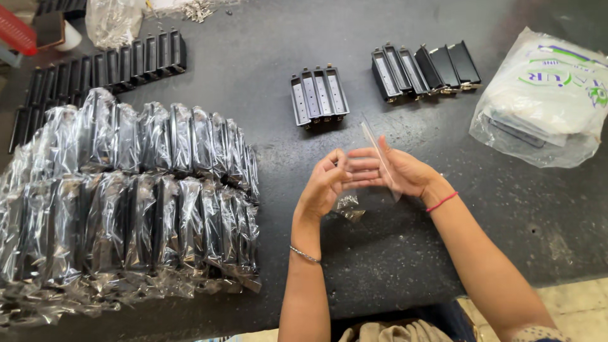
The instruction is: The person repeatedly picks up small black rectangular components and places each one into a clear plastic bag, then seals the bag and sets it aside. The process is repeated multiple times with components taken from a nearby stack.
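A clear bag [380, 158] is pinched upright between both hands above the table [266, 50] near its front edge, fingertips meeting at its mouth as if to spread it. The left hand [326, 183] and right hand [405, 171] are both closed on it. Bare black parts [318, 95] lie just beyond, within reach; wrapped parts [126, 196] are stacked toward the left edge, kept apart.

dark table [266, 38] with black parts [319, 95]
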The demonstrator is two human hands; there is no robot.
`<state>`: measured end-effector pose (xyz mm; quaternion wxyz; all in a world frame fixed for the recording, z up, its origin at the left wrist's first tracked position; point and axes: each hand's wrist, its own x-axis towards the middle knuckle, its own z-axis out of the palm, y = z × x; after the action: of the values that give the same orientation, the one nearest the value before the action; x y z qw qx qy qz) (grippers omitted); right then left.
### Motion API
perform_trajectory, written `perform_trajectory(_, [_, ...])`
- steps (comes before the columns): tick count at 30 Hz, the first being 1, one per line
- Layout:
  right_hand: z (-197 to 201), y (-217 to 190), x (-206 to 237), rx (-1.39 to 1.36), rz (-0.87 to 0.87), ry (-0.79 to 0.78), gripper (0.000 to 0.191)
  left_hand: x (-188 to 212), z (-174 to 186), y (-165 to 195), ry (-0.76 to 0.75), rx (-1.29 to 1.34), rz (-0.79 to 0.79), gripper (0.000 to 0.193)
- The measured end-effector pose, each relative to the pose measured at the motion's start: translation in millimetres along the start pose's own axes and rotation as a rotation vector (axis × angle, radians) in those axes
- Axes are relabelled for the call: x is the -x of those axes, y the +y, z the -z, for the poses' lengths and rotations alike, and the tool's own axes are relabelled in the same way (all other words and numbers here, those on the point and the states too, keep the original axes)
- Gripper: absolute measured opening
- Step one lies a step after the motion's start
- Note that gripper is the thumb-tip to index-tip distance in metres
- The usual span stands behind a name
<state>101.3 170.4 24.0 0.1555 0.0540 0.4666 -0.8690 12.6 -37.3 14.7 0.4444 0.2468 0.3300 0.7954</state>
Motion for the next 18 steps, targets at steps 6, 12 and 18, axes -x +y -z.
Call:
perform_trajectory(6, [29,1,9,-0.007,0.205,0.220,0.031,4,7,9,0.140,-0.106,-0.029,0.014])
perform_trajectory(12, [16,-13,20,0.474,0.152,0.382,0.022,16,3,21,0.405,-0.389,-0.030,0.042])
perform_trajectory(18, [-21,-5,19,0.732,0.090,0.330,0.020,4,5,-4,0.474,-0.572,0.005,0.036])
